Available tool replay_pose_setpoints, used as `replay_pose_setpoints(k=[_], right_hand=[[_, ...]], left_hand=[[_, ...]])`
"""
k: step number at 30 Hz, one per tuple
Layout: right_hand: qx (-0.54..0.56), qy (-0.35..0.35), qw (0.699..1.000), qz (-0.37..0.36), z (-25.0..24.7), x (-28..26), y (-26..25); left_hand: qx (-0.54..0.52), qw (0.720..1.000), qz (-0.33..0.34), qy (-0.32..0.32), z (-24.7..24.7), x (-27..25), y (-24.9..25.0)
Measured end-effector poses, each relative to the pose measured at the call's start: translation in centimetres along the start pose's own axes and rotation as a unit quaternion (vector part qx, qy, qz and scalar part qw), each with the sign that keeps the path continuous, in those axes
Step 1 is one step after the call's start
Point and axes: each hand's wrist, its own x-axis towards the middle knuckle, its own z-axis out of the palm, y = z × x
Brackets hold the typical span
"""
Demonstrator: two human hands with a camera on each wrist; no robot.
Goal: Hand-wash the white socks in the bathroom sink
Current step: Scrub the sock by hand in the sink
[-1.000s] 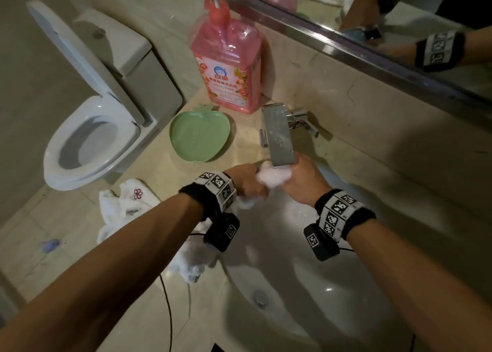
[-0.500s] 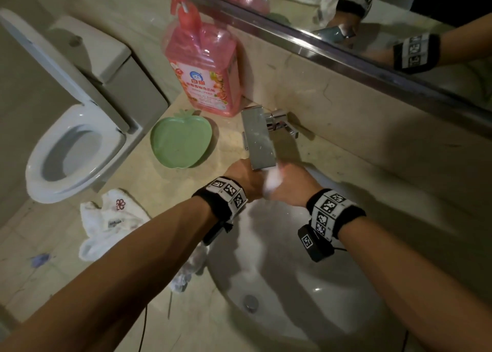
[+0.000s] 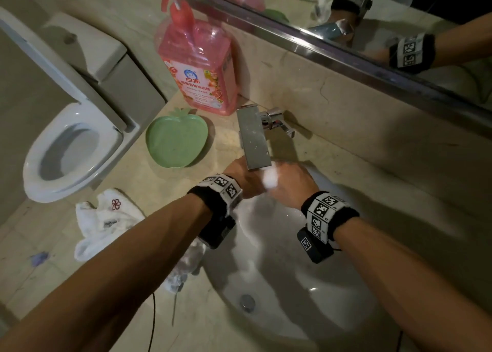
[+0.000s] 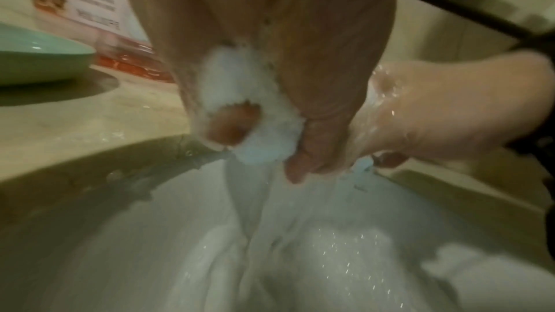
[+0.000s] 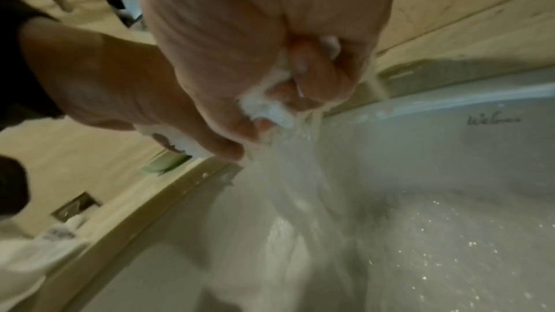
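Observation:
Under the square chrome faucet (image 3: 253, 139) both hands squeeze one wet white sock (image 3: 270, 179) over the white sink (image 3: 292, 285). My left hand (image 3: 245, 178) has its fingers curled round one bunched end of the sock (image 4: 252, 113). My right hand (image 3: 290, 184) grips the other end of the sock (image 5: 270, 108) in a fist. Water streams from both fists down into the sink (image 4: 150, 234), and in the right wrist view into the sink (image 5: 435, 163). More white socks (image 3: 106, 221) lie on the counter at the left.
A pink detergent pump bottle (image 3: 197, 67) stands behind a green apple-shaped dish (image 3: 177, 140) on the beige counter (image 3: 111, 285). A toilet (image 3: 72, 149) with its lid up is at the left. A mirror (image 3: 372, 19) runs along the back wall. The drain (image 3: 247, 301) sits low in the basin.
The hands have drawn closer together under the spout, so less of the sock shows between them. The view has shifted slightly; the grip is the same.

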Motion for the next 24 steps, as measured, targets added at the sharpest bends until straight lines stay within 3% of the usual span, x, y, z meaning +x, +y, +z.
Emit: replay_pose_setpoints(k=[3, 5, 7, 13, 16, 19, 24], right_hand=[[0.141, -0.018, 0.988, 0.056, 0.0, 0.0, 0.5], [0.214, -0.038, 0.973, 0.073, 0.0, -0.3, 0.6], [0.261, -0.063, 0.96, 0.08, -0.2, -0.6, -0.2], [0.381, -0.162, 0.91, 0.028, -1.1, -0.7, -2.7], [0.391, -0.13, 0.91, 0.045, -1.8, -0.6, -3.3], [0.401, -0.11, 0.908, 0.057, -2.0, -0.5, -4.2], [0.337, -0.069, 0.939, 0.019, -2.4, -1.3, -3.6]], left_hand=[[-0.023, 0.998, 0.05, -0.033, -2.2, -1.0, 0.5], [-0.086, 0.994, 0.03, -0.055, -3.4, -1.4, 0.2], [-0.092, 0.995, -0.008, -0.033, -4.5, -1.9, -0.6], [-0.105, 0.994, -0.017, -0.01, -5.6, -3.8, -2.0], [-0.101, 0.994, -0.037, 0.001, -5.6, -4.6, -1.7], [-0.081, 0.997, -0.004, 0.005, -4.9, -4.7, -1.1], [-0.084, 0.995, -0.016, 0.041, -3.2, -4.5, -0.4]])
